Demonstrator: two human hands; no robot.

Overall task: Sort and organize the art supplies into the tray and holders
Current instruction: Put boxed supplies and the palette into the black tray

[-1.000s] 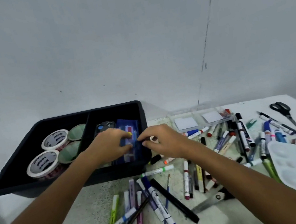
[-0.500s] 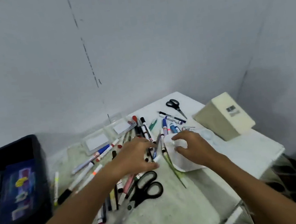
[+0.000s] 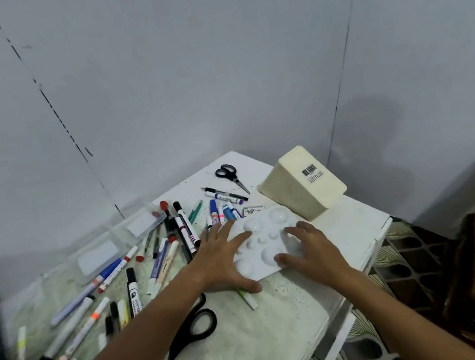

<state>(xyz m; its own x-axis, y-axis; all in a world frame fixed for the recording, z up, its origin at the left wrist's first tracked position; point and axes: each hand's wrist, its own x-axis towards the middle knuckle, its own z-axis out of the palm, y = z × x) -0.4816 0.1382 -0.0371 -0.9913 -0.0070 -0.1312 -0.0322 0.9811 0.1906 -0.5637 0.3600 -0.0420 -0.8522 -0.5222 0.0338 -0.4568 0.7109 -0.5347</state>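
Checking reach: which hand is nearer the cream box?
Right. The right hand lies on the palette just below the cream box; the left hand is farther left.

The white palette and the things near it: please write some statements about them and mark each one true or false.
1. Both hands touch the palette. True: the left hand and the right hand lie on it with fingers spread.
2. The cream box stands left of the palette. False: it is at the palette's far right, near the table corner.
3. Two pairs of black scissors are on the table. True: the small scissors lie at the far edge, the large scissors partly under the left forearm.
4. The palette is lifted into the air. False: it lies flat on the table.
5. The right hand holds a marker. False: it holds nothing and rests on the palette.
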